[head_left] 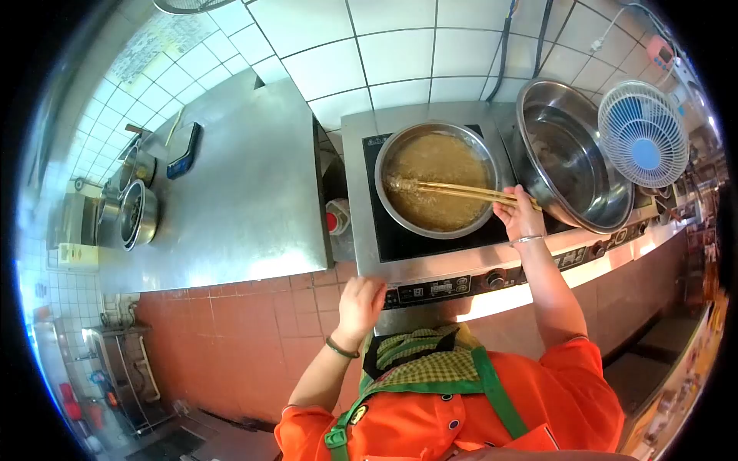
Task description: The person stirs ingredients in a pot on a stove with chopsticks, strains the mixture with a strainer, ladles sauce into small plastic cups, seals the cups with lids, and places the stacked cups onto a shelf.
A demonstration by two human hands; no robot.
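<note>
My right hand (pixel 520 215) is closed around a pair of long wooden chopsticks (pixel 453 190), held over the right rim of the pot. Their far tips dip into bubbling brownish liquid (pixel 438 157) in a round steel pot (pixel 382 170), with froth around them. The pot sits on the black top of an induction cooker (pixel 392 244). By the cooker's front left corner, my left hand (pixel 361 307) is curled into a loose fist, and I see nothing sticking out of it. Whether it touches the cooker edge I cannot tell.
A large tilted steel basin (pixel 565 165) stands right of the pot, beside a blue-and-white fan (pixel 644 134). Across a gap on the left is a steel table (pixel 238 192) bearing a dark flat device (pixel 184 150) and steel bowls (pixel 138 215). A red-capped container (pixel 336 219) sits in the gap.
</note>
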